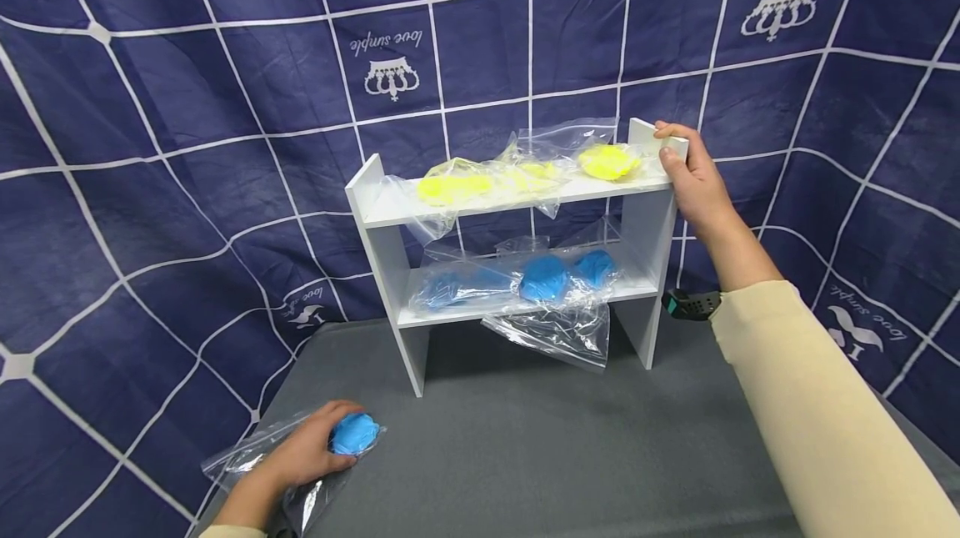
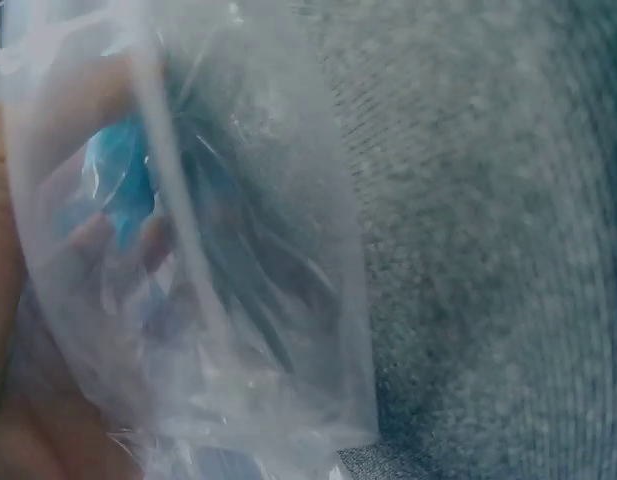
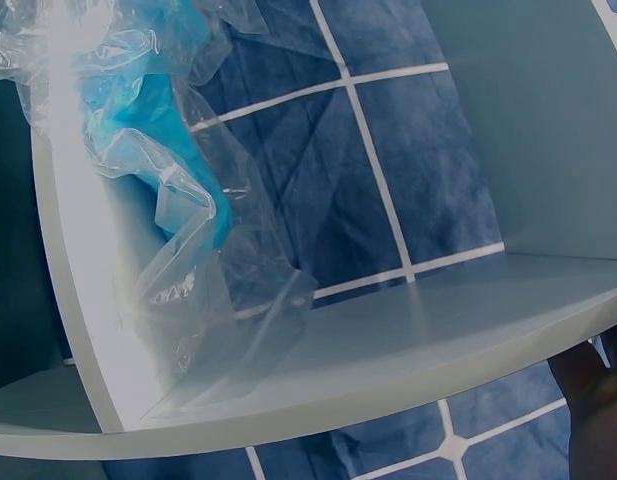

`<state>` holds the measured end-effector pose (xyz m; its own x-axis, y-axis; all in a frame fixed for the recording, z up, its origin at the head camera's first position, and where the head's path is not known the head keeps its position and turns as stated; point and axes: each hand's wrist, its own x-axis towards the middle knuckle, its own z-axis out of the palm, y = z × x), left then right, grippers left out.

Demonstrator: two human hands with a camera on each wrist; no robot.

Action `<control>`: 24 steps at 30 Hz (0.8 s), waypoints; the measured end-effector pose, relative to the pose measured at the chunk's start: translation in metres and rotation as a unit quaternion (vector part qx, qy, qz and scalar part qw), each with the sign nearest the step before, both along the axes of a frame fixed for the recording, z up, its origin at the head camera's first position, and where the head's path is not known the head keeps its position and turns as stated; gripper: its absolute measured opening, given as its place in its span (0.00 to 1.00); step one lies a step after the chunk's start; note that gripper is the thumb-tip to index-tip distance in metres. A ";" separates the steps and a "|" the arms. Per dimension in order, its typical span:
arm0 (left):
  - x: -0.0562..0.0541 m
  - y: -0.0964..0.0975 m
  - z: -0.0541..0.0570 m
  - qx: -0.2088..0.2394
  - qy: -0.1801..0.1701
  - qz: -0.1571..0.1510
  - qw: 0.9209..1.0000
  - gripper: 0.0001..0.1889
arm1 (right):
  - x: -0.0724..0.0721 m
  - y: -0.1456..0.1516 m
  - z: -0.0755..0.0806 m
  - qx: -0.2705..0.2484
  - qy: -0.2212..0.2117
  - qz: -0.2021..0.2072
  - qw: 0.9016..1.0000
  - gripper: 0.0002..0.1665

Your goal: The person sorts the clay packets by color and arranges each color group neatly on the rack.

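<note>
At the lower left my left hand [image 1: 307,448] grips a blue lump [image 1: 355,434] inside a clear plastic bag [image 1: 247,450], low over the grey surface. Through that bag, the left wrist view shows the blue lump [image 2: 118,175] between the fingers. My right hand [image 1: 697,179] holds the top of the right side panel of a white two-tier shelf [image 1: 386,271]. Bagged yellow lumps [image 1: 607,161] lie along the upper tier. On the lower tier are bagged blue lumps [image 1: 543,278], one bag hanging over the front edge. In the right wrist view, part of my right hand [image 3: 603,410] shows beside the panel.
A dark blue cloth [image 1: 480,62] with white grid lines hangs behind the shelf and at both sides. The grey tabletop [image 1: 540,446] stretches in front of the shelf. A dark wristband [image 1: 692,305] is at my right wrist.
</note>
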<state>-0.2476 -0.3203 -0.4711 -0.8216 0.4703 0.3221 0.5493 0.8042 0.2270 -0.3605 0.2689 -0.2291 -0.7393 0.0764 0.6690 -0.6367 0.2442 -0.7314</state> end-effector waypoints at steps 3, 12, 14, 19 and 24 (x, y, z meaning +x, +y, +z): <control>0.000 -0.001 0.000 -0.002 -0.003 0.006 1.000 0.35 | 0.000 0.000 0.000 0.000 0.000 0.001 1.000 0.16; 0.002 0.002 0.002 -0.001 -0.009 0.022 1.000 0.32 | -0.001 -0.001 -0.001 -0.003 0.005 0.004 1.000 0.15; 0.002 0.003 0.003 0.003 -0.003 0.017 1.000 0.31 | -0.001 0.000 -0.001 -0.004 0.007 0.008 1.000 0.15; 0.003 0.011 0.007 0.016 0.002 0.004 1.000 0.30 | 0.000 0.000 -0.001 -0.001 0.008 0.004 1.000 0.15; 0.003 0.024 0.018 0.029 0.003 -0.012 1.000 0.31 | -0.001 0.000 -0.002 0.001 0.005 0.003 1.000 0.15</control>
